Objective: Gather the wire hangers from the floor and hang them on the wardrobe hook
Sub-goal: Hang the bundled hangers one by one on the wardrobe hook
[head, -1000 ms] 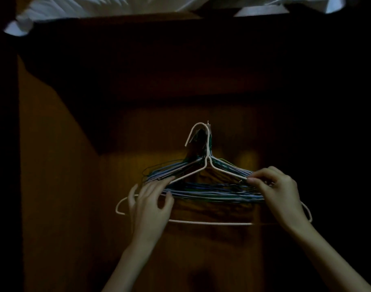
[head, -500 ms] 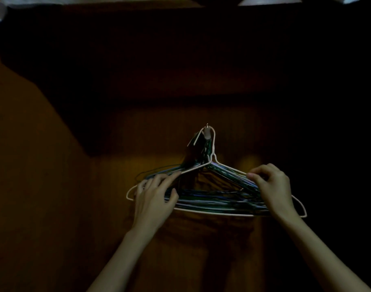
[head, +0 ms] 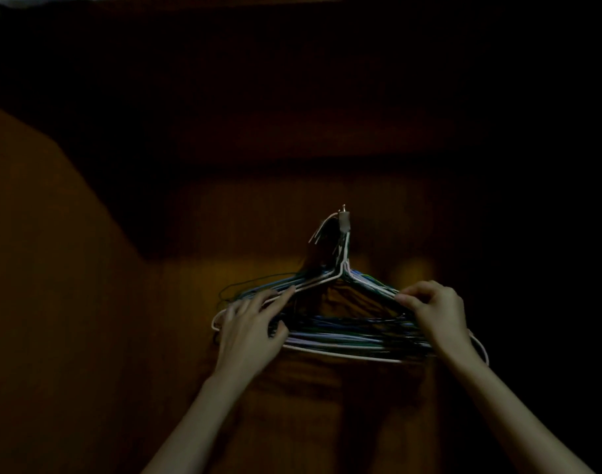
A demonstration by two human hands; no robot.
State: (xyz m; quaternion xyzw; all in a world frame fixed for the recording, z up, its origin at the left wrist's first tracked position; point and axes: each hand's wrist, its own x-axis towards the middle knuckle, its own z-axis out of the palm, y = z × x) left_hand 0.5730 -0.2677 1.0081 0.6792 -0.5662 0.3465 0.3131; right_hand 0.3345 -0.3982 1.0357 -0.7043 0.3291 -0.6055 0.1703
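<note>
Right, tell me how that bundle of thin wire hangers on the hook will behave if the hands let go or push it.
The bundle of thin white, blue and green wire hangers probably swings freely, since it hangs from one small wall hook. The strands already splay unevenly, so they will likely slide and tangle. The left hand and right hand steady both sides, suggesting it shifts easily.

I see a dark brown wooden wall (head: 327, 193) far in front of me. A wooden side panel (head: 36, 268) stands on the left, a little brighter. The right side and the top are almost black, with a small yellow glow (head: 279, 268) in the middle.
</note>
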